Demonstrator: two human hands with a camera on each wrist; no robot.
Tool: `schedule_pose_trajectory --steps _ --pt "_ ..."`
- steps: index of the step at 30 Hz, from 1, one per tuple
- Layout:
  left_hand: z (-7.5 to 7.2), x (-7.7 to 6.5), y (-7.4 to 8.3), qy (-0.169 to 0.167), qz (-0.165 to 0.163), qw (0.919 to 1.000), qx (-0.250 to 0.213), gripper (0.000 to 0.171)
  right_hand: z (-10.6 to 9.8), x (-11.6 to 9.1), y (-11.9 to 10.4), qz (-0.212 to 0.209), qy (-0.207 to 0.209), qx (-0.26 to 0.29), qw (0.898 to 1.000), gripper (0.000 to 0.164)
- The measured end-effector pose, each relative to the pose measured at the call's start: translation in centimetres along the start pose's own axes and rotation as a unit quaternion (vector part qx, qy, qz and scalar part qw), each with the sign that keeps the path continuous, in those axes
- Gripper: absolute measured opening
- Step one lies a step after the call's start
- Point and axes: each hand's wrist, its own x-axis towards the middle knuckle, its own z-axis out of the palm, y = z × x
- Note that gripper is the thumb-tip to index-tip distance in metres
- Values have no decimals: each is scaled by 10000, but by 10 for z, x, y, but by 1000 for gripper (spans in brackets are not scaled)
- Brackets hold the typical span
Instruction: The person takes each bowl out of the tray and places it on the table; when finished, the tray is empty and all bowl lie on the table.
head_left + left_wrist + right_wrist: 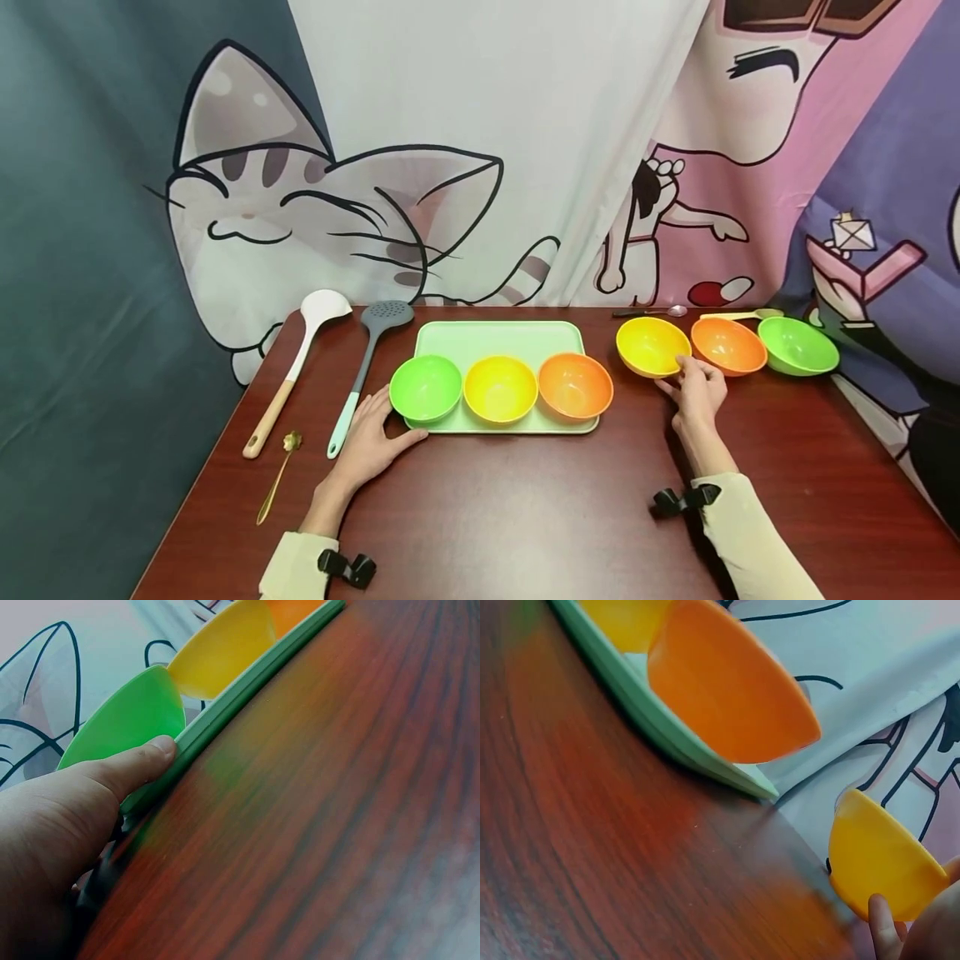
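Observation:
My right hand [699, 393] pinches the near right rim of a yellow bowl [648, 346], with a finger under its side. In the right wrist view that yellow bowl [881, 859] appears tilted in the fingers. On the left, my left hand [375, 440] rests spread at the front left corner of a pale green tray [498, 333]. Its thumb touches the tray's front edge [225, 709], close to a green bowl [426, 388]. Beside that bowl, another yellow bowl [500, 389] and an orange bowl [576, 386] stand in a row on the tray.
Right of the pinched bowl are an orange bowl [728, 346] and a green bowl [797, 346]. Behind them lie a dark-handled spoon [652, 312] and a pale yellow spoon [742, 315]. A white ladle [309, 346], grey skimmer [372, 342] and gold spoon [279, 479] lie left.

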Motion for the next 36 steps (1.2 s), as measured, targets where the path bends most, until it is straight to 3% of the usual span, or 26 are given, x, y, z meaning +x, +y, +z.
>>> schedule_pose_trajectory --steps 5,11,19,29,36 --pt "2 -4 1 43 -22 10000 -32 84 -2 3 -2 108 73 -7 9999 17" --pt "-2 -2 -1 116 124 9998 -42 83 4 3 0 4 105 -7 9999 16" --pt "-5 -2 -2 -21 59 10000 -47 83 8 2 7 -247 350 45 9991 15" --pt "-9 -3 -4 -2 27 10000 -26 82 10 0 13 -293 391 444 9978 16" --pt "-2 3 -1 27 132 9999 -60 81 5 -2 9 -646 584 676 9939 17"
